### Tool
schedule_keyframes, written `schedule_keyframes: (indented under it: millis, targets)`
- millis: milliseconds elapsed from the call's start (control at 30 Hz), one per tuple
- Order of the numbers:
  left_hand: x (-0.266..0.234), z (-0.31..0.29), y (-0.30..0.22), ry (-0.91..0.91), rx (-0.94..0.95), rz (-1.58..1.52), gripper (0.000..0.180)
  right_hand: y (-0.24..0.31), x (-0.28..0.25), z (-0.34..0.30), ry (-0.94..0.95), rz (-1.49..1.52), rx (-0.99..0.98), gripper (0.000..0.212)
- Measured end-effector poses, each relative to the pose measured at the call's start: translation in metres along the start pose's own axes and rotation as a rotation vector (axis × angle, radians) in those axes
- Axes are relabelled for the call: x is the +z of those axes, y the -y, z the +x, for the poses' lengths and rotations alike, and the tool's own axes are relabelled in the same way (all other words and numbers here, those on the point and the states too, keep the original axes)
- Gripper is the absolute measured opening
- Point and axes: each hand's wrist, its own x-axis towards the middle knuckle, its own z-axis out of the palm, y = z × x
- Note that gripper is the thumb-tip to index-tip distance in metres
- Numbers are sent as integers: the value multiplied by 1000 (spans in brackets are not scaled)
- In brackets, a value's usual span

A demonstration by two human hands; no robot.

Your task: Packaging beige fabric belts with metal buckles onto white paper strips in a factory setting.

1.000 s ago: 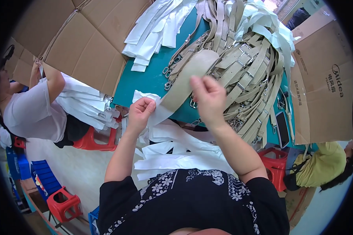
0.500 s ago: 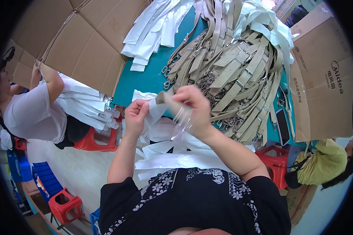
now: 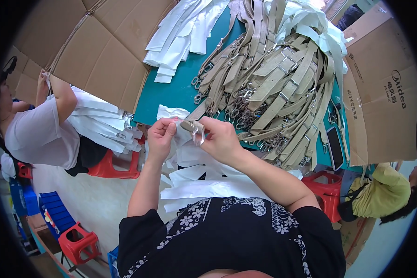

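Between my hands, above my lap, is the end of a beige strap [image 3: 188, 125] with shiny silver hardware [image 3: 198, 135]; some of the shine may be clear plastic. My left hand [image 3: 162, 137] pinches white wrapping paper [image 3: 181, 133] around the strap at its left side. My right hand [image 3: 221, 140] is closed on the strap's right side, close to the hardware, its fingertips partly hidden. White paper-wrapped strips [image 3: 208, 190] lie across my lap. Just beyond my hands, a large heap of beige straps [image 3: 275, 92] with metal clasps and buckles covers the green table [image 3: 171, 99].
White paper strips [image 3: 185, 39] lie at the table's far left. Cardboard boxes stand left [image 3: 118, 44] and right [image 3: 380, 92]. A phone [image 3: 334, 148] rests on the right edge. One co-worker [image 3: 41, 129] sits left, beside wrapped strips [image 3: 99, 120]; another [image 3: 380, 192] is right.
My right hand has come down and slightly left, out of a blurred motion, bringing the silver hardware close to my left hand. My left hand stays almost in place.
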Motion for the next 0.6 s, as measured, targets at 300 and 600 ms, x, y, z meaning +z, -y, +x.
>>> schedule_keyframes:
  millis: [300, 600]
  targets:
    - [-3, -10, 3, -6, -84, 55, 14, 15, -8, 11, -67, 70, 69, 16]
    - [6, -7, 3, 74, 77, 229, 7, 1, 12, -3, -117, -291, -18, 23]
